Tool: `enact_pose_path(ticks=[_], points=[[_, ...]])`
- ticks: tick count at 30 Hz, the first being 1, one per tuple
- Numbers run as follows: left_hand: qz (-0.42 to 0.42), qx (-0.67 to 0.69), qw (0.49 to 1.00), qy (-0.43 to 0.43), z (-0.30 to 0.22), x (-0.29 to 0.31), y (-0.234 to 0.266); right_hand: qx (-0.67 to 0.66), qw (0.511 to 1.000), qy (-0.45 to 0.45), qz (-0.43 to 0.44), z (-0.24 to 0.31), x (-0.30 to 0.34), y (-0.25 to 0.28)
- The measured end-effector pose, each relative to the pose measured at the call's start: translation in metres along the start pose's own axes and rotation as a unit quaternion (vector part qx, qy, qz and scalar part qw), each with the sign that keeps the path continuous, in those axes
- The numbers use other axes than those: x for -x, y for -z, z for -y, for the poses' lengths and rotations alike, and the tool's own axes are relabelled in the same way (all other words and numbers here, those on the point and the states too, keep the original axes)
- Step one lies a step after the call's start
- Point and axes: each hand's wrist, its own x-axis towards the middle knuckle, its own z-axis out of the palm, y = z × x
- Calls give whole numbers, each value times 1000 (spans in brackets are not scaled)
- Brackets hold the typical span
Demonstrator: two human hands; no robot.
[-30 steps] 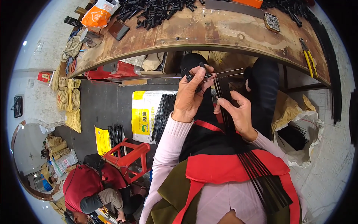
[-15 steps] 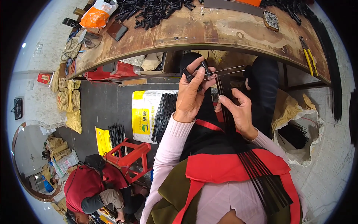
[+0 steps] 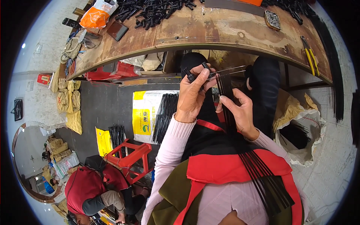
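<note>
My left hand (image 3: 192, 92) is closed in front of my lap, gripping black tube-like pieces (image 3: 188, 74) that stick out past the thumb and fingers. Two thin metal rods (image 3: 234, 69) reach rightward from that hand, with the upper ends of a row of long, narrow black strips (image 3: 224, 80) at them. Whether the strips are threaded on the rods is too fine to tell. My right hand (image 3: 240, 110) has its thumb and fingers closed around the strips lower down. Their far ends fan out over my red-and-black apron (image 3: 210, 170).
A wooden workbench (image 3: 187, 35) arches ahead, bearing a heap of black pieces (image 3: 150, 13), yellow-handled pliers (image 3: 310, 56) and a small tin (image 3: 272, 20). At lower left a person in red (image 3: 86, 187) bends beside a red stool (image 3: 131, 159). An open sack (image 3: 300, 150) stands right.
The fingers of my left hand have curled down slightly around the black pieces, which have shifted a little. My right hand and the strips look the same.
</note>
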Motion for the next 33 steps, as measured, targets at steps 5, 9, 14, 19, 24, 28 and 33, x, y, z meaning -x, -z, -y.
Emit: enact_pose_path(ticks=[5, 9, 14, 19, 24, 28, 33], points=[[-3, 0, 1000, 18, 1, -1, 1, -1, 1000, -3, 4, -1, 0, 1], [-12, 2, 1000, 18, 4, -1, 2, -3, 1000, -3, 0, 1, 0, 0], [-17, -4, 1000, 12, 4, -2, 3, -6, 1000, -6, 2, 0, 0, 0], [-5, -4, 1000, 18, 2, -1, 2, 7, 1000, 0, 5, 0, -2, -1], [-16, -19, 1000, -1, 1, 3, -1, 18, 1000, 3, 0, -2, -1, -3], [-24, -43, 999, -7, -2, 8, -4, 11, 1000, 11, -1, -3, 1, -4], [-14, -58, 998, -5, -4, 10, 3, 45, 999, 3, 22, -6, 2, -3]])
